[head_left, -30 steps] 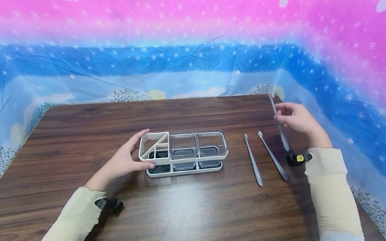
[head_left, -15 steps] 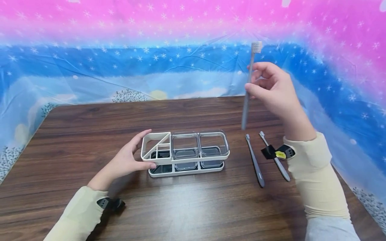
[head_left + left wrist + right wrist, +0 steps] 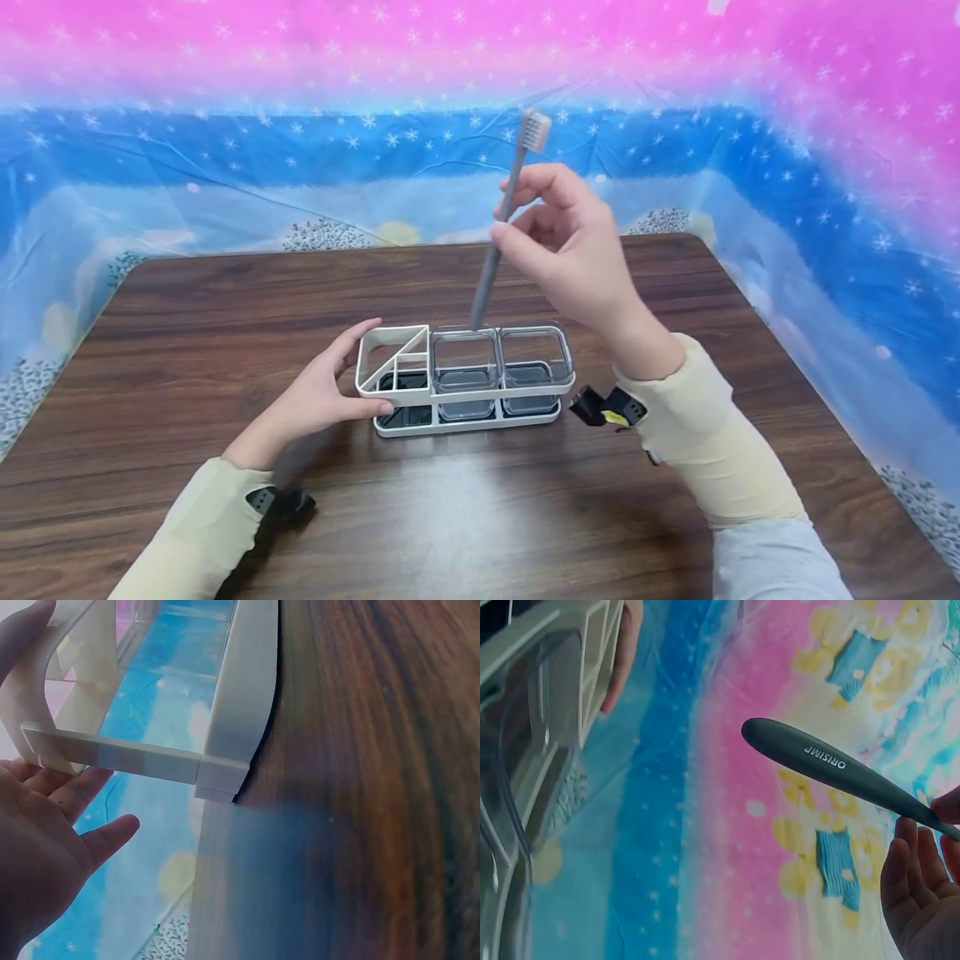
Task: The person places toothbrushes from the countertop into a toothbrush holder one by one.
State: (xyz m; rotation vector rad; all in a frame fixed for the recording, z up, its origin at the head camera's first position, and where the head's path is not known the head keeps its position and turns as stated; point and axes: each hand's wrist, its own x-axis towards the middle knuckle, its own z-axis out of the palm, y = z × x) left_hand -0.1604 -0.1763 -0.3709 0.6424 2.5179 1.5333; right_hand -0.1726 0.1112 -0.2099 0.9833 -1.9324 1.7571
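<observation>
My left hand [image 3: 318, 400] holds the left end of a white two-tier toothbrush holder [image 3: 405, 396], thumb in front and fingers behind. The holder stands on the table with divided slots at its left. Two clear cups sit in it, a left cup [image 3: 465, 385] and a right cup [image 3: 537, 383]. Above the holder, my right hand [image 3: 573, 246] pinches a grey toothbrush [image 3: 487, 287] mid-handle between thumb and fingers. Its bristles point up, and the handle's lower end overlaps the left cup's back rim in the head view. The right wrist view shows lettering on the dark handle [image 3: 810, 757].
A brown wooden table [image 3: 450, 533] bears everything. A patterned cloth [image 3: 262, 150] hangs behind and at the sides. A small grey end of a toothbrush [image 3: 652, 457] peeks out beside the right sleeve, which hides the right part of the tabletop.
My right hand has lifted the toothbrush from the table's right side and carried it left over the holder, turning it bristles up. My left hand keeps its hold on the holder.
</observation>
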